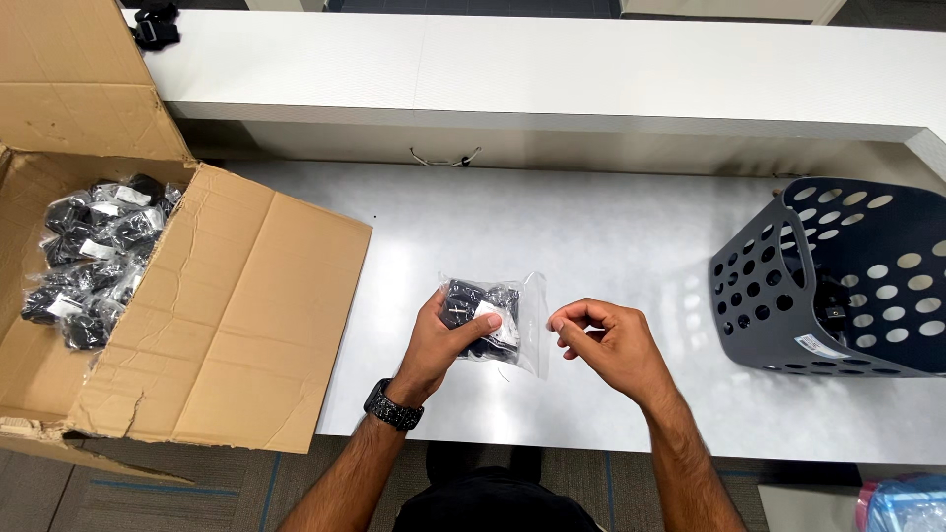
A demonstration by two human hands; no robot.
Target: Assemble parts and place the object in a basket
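Head view: left hand (445,340) grips a clear bag (490,317) of black parts above the table's (611,236) near edge, right hand (603,340) pinched shut beside it; opening it likely needs a corner pinch.

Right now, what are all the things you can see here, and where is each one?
clear bag: one, see-through with black parts inside, held above the table in the left hand.
cardboard box: one, brown, open, at the table's left end.
bagged parts in the box: many, too many to count, black in clear bags.
basket: one, dark grey with round holes, lying on its side at the right.
table: one, white, in the middle.
shelf: one, white, behind the table.
black item: one, on the shelf's left end.
watch: one, black, left wrist.
left hand: fingers closed on the bag.
right hand: fingers pinched beside the bag.
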